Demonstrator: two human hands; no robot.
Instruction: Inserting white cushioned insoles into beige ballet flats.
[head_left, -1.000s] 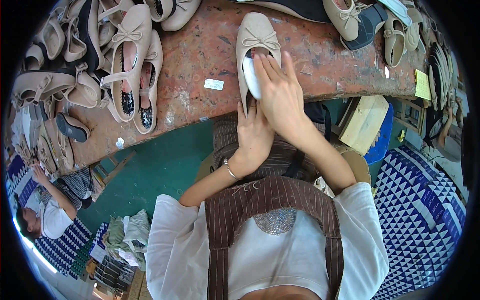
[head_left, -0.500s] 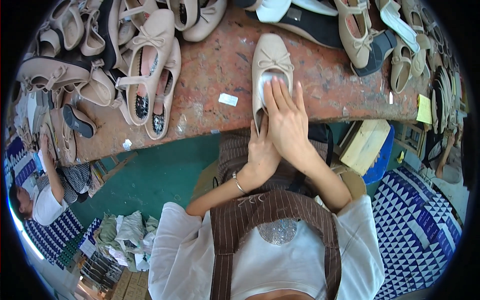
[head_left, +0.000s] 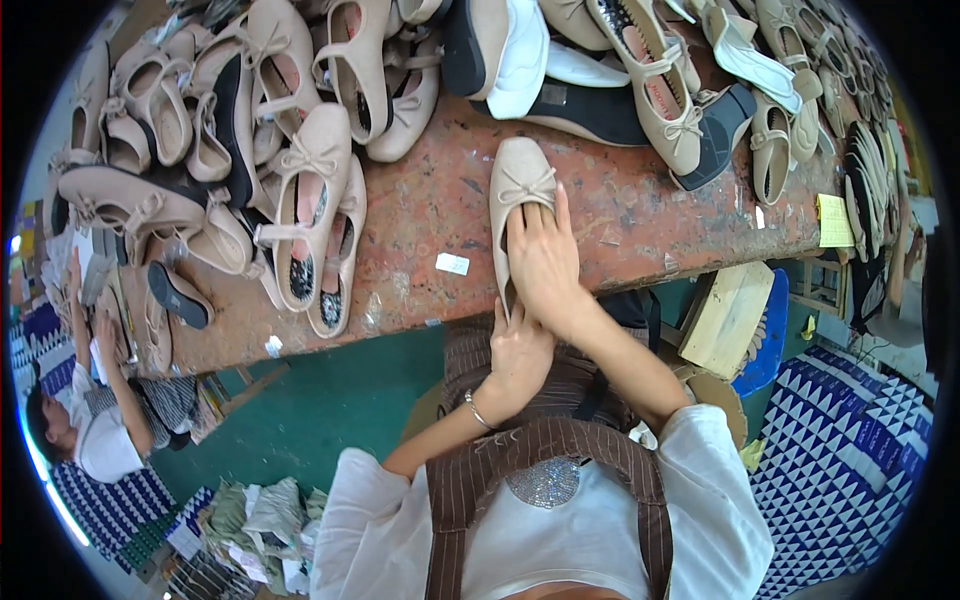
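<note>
My left hand point(head_left: 522, 362) holds the shoe point(head_left: 520, 163) by its heel at the counter point(head_left: 415, 220)'s near edge; my right hand point(head_left: 543, 268) reaches inside, grip hidden, fitting seemingly midway; strapped shoes point(head_left: 322, 140) leftward look unlined.

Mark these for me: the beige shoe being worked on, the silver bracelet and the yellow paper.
Beige shoe point(head_left: 525, 187): head view, on its bow.
Silver bracelet point(head_left: 475, 410): head view, middle of its band.
Yellow paper point(head_left: 834, 222): head view, middle of its face.
</note>
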